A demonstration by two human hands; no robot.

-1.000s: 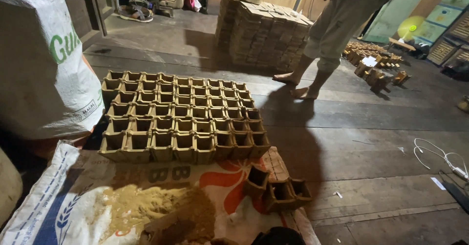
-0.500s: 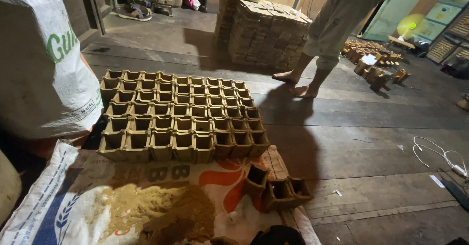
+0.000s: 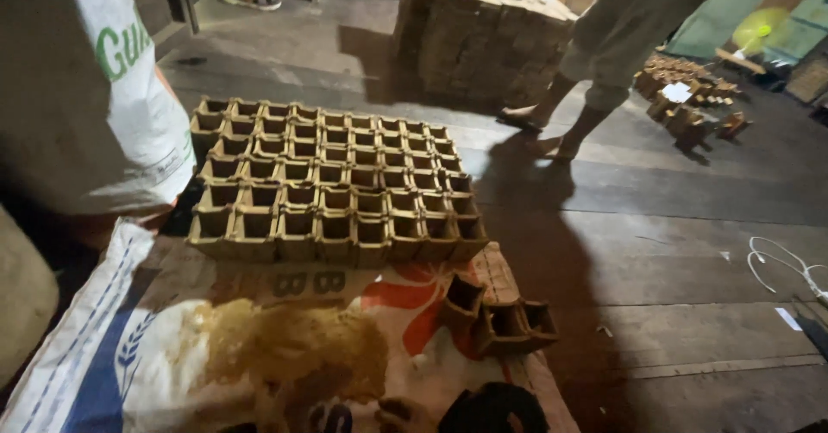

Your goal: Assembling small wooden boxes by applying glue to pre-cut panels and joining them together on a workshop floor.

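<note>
Dark round thing (image 3: 493,405) slightly higher near three loose cells (image 3: 500,316); cell grid (image 3: 332,183) empty-looking; fingers' (image 3: 401,413) grip untellable.

Dim indoor scene; warm light is falling from near the camera onto the grid of square pots (image 3: 332,187). A long shadow is stretching across the floor (image 3: 690,252). Corners are darkening; slight blur throughout.

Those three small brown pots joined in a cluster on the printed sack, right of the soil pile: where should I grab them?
Take the cluster of pots by the upper rim of its nearest pot, coming from above on the near side. The open mouths tilt up and the walls look thin, so a pinch over one rim wall probably suits best. The printed sack lies flat beneath.
</note>
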